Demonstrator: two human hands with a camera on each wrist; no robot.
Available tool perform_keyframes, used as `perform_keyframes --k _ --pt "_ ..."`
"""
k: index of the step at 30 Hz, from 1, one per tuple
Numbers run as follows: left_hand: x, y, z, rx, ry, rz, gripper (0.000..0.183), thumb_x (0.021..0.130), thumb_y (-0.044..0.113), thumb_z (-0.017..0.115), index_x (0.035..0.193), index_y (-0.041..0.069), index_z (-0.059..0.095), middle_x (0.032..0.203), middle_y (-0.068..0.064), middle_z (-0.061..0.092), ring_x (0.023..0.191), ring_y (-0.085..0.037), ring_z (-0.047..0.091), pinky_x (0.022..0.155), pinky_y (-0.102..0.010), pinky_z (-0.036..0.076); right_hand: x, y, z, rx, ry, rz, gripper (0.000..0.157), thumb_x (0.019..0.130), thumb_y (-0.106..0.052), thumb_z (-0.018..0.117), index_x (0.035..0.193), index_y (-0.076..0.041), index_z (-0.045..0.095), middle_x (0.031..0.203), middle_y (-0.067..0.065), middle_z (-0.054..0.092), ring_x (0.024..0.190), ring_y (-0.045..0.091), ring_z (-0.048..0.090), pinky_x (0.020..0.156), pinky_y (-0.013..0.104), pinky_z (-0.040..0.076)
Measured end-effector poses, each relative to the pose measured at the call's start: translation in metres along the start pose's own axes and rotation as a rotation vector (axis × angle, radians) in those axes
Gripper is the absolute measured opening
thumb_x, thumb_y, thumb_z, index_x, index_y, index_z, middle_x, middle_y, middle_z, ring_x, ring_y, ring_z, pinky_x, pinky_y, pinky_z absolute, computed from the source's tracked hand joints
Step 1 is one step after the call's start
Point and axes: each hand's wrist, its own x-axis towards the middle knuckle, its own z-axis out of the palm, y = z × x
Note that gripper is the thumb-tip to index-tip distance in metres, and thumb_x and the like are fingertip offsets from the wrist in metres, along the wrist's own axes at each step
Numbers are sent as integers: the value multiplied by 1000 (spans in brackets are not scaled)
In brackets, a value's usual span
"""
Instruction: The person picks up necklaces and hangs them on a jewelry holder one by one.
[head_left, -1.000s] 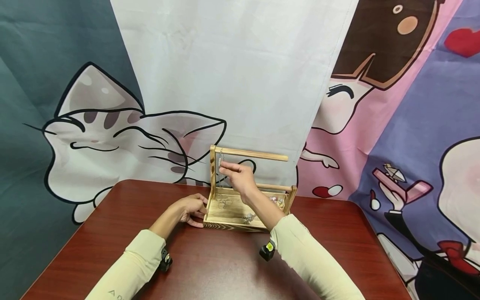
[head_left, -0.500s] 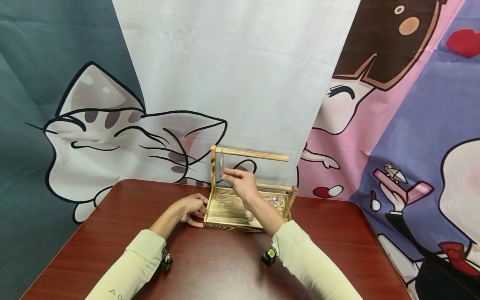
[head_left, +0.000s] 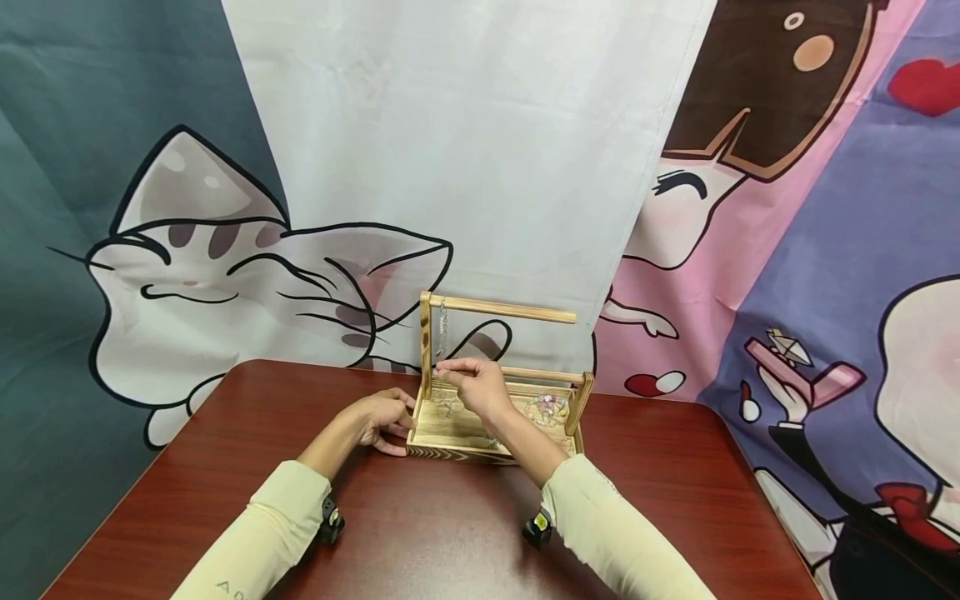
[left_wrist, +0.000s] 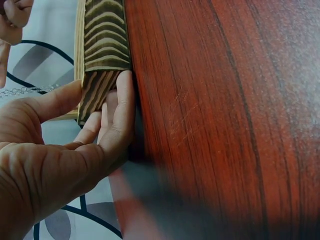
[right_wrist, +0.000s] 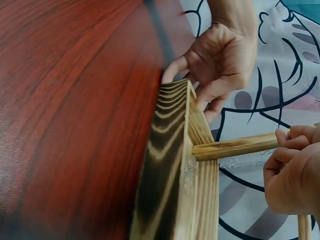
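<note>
A wooden jewelry stand point(head_left: 457, 429) with a shallow tray and two crossbars sits at the back of the table. From the left end of its upper bar hangs a silver chain necklace point(head_left: 442, 329). My right hand point(head_left: 482, 387) pinches low on this necklace, beside the left post point(head_left: 426, 342); the exact contact is partly hidden by the fingers. My left hand point(head_left: 386, 419) grips the tray's left end. In the left wrist view, the thumb of the left hand point(left_wrist: 55, 145) lies against one side of the tray wall and the fingers curl round the other.
Colorful small jewelry point(head_left: 551, 408) lies at the tray's right side. A small silver piece point(head_left: 492, 442) is near its front edge, partly behind the right wrist. The lower crossbar point(head_left: 540, 375) spans the back. Behind the reddish table point(head_left: 442, 533) hangs a cartoon-printed cloth point(head_left: 480, 150).
My right hand has moved down along the necklace, from near the upper bar to close above the tray. The necklace now hangs straighter beside the post. My left hand has stayed on the tray.
</note>
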Motion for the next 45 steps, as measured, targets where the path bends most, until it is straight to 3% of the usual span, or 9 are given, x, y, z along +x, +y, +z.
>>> perform_keyframes --k 4,11,18,22,24,32,36,39,45 --pt "1 0 0 -2 4 -2 45 97 -7 62 139 2 47 108 -15 66 100 -27 72 82 -47 72 -3 7 1 17 -28 27 21 102 -11 83 120 -2 85 107 1 83 51 0 36 47 15 28" --pt "1 -1 0 -2 13 1 45 97 -7 62 138 2 48 106 -14 66 98 -26 72 79 -46 72 -6 19 1 6 -34 51 21 103 -10 79 122 -1 83 122 19 84 55 1 38 47 15 30" --pt "1 -1 0 5 11 7 45 96 -8 62 138 2 47 109 -15 66 100 -27 72 80 -47 72 -6 34 1 -67 -21 14 20 101 -12 81 118 -1 84 119 16 84 85 17 67 69 25 57" --pt "1 -1 1 5 11 9 45 96 -7 62 138 2 47 107 -14 67 100 -27 72 79 -46 72 -5 40 -2 -94 -47 15 21 102 -12 79 119 -2 84 120 21 83 77 20 71 64 34 65" --pt "1 -1 1 5 10 6 45 96 -7 62 138 2 48 106 -14 67 99 -26 73 79 -46 72 -5 44 -3 -105 -69 23 24 103 -10 78 124 -1 83 123 25 82 67 19 69 54 32 62" --pt "2 0 0 0 4 1 44 98 -7 61 138 3 47 108 -15 68 99 -26 72 80 -45 72 -4 56 -5 -281 -165 -53 39 108 -6 68 144 8 70 114 32 81 62 13 65 57 22 56" --pt "2 -1 0 1 5 2 44 98 -7 61 138 3 47 107 -14 67 100 -26 71 79 -45 72 -2 59 -6 -492 -220 -118 47 113 -23 64 154 2 65 129 27 81 92 22 78 88 37 68" --pt "2 -1 0 3 5 3 44 98 -7 62 138 3 47 106 -13 66 101 -27 71 80 -45 72 0 60 -7 -659 -261 -182 57 116 -37 58 159 0 60 147 21 74 128 32 76 122 50 58" --pt "2 -2 0 12 5 10 45 97 -7 62 139 2 47 105 -13 68 101 -27 72 80 -46 72 3 65 -9 -837 -374 -207 77 119 -62 35 169 -6 49 176 17 48 161 41 51 137 56 42"
